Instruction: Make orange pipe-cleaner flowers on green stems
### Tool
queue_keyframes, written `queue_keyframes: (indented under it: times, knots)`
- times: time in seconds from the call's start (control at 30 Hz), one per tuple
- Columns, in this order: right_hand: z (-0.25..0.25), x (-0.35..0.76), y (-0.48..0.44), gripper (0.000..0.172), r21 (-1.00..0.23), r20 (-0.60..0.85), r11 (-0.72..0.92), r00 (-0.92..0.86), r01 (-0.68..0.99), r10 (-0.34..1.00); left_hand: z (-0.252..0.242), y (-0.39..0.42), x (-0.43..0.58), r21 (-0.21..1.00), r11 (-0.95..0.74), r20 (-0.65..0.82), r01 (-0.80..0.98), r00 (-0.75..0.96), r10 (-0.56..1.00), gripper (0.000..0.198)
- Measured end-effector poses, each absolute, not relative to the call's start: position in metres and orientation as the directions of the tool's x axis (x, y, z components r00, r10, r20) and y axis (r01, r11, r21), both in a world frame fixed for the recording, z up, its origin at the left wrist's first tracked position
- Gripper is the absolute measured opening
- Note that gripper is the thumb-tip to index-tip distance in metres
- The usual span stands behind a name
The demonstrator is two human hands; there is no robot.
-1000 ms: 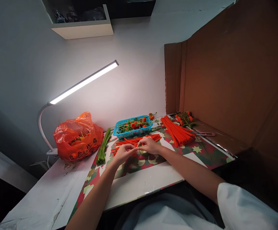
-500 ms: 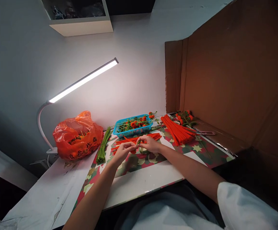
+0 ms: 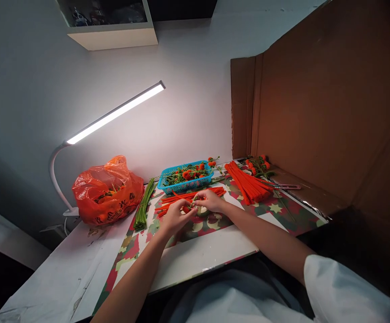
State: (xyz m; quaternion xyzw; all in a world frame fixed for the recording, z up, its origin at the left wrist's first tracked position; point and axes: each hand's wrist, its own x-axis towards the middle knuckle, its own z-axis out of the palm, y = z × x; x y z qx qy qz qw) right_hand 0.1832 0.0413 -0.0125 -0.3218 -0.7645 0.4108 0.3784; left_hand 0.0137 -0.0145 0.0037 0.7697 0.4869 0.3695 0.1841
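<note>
My left hand (image 3: 175,216) and my right hand (image 3: 210,201) meet over the patterned mat (image 3: 282,210), fingers pinched together on a small orange and green stem piece (image 3: 188,207) held between them. Just behind the hands lies a loose row of orange pipe cleaners (image 3: 191,196). A blue basket (image 3: 185,177) of green stems with orange balls stands behind that. A bundle of green stems (image 3: 143,205) lies to the left of my left hand.
An orange plastic bag (image 3: 106,190) sits at the left under a lit desk lamp (image 3: 114,114). A thick bundle of orange pipe cleaners (image 3: 247,184), more orange-ball stems (image 3: 258,166) and scissors (image 3: 287,186) lie right, beside a cardboard wall (image 3: 316,103).
My hands have drawn closer together and shifted slightly toward the basket, still working the same small piece. The view tilted a little.
</note>
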Motion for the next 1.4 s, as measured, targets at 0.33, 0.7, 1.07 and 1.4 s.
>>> queue_keyframes:
  times: [0.33, 0.7, 1.07, 1.4]
  knots:
    - [-0.006, 0.185, 0.034, 0.029, -0.856, 0.381, 0.504, -0.52, 0.115, 0.765, 0.006, -0.01, 0.007, 0.87, -0.284, 0.177, 0.402, 0.282, 0.943, 0.026]
    - [-0.011, 0.183, 0.04, 0.033, -0.904, 0.324, 0.415, -0.479, 0.096, 0.816, 0.0, -0.007, 0.01, 0.942, -0.184, 0.11, 0.28, 0.26, 0.959, 0.032]
    - [-0.016, 0.18, 0.04, 0.035, -0.867, 0.356, 0.472, -0.462, 0.161, 0.812, 0.001, -0.001, 0.005, 0.886, -0.259, 0.155, 0.385, 0.282, 0.947, 0.03]
    - [-0.005, 0.183, 0.035, 0.04, -0.936, 0.318, 0.347, -0.549, -0.055, 0.773, 0.006, -0.005, 0.002, 0.993, -0.023, -0.027, 0.113, 0.419, 0.908, 0.029]
